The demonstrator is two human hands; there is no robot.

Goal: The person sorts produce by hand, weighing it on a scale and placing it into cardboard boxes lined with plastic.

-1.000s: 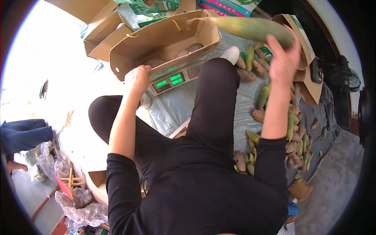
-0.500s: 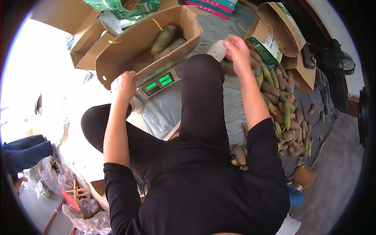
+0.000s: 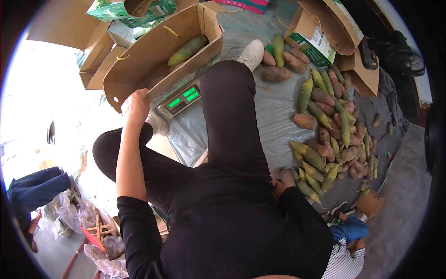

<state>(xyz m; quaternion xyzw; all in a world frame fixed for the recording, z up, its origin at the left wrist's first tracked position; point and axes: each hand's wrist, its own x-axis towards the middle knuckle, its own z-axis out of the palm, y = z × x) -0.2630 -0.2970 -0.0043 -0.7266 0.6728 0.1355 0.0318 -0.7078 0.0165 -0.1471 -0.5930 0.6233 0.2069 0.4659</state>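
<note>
My left hand (image 3: 134,107) grips the near left rim of an open cardboard box (image 3: 160,86), fingers closed on its edge. One long green radish (image 3: 187,50) lies inside; the near wall hides much of the bottom. Under the box is a digital scale (image 3: 163,111) with lit green displays. My right hand (image 3: 278,187) is low beside my right thigh, close to a reddish-brown tuber (image 3: 287,177). Thigh and sleeve cover most of its fingers, so its hold is not visible.
A heap of green radishes (image 3: 309,156) and reddish tubers (image 3: 305,121) spreads on the right. Several more lie by my white shoe (image 3: 251,54). Green-printed cartons (image 3: 312,44) stand behind, near a black fan (image 3: 403,60). Another person in a striped top (image 3: 344,261) is at lower right.
My right hand has come back from near the white shoe to beside my thigh. My left hand stays on the box rim. A brown tuber beside the radish in the box no longer shows.
</note>
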